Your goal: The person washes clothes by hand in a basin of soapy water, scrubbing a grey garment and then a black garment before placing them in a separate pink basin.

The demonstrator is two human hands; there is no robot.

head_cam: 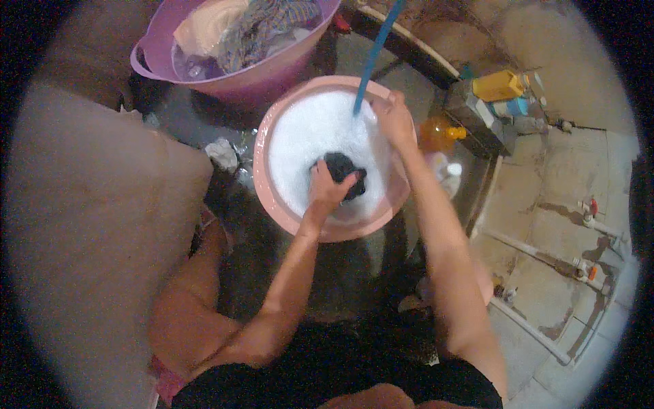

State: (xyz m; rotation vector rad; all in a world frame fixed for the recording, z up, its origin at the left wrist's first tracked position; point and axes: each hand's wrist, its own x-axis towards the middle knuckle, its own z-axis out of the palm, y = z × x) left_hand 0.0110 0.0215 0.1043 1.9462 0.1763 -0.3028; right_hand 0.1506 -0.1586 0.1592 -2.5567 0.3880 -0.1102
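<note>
A round pink plastic basin (263, 189) stands before me, filled with white suds (301, 128). My left hand (329, 184) grips a dark, wet cloth (340, 166) at the surface of the suds, left of the basin's middle line. At the basin's upper right rim is my right hand (393, 120), its fingers bent by the rim; whether they close on it is unclear. A blue hose (375, 56) comes down from above, its lower end at the suds beside my right hand.
A purple tub (245, 84) with laundry stands at the upper left. Right of the basin are an orange bottle (437, 134) and a white-capped container (452, 174). A yellow bottle (495, 86) lies on a ledge. Pipes (531, 250) with taps run along the right wall.
</note>
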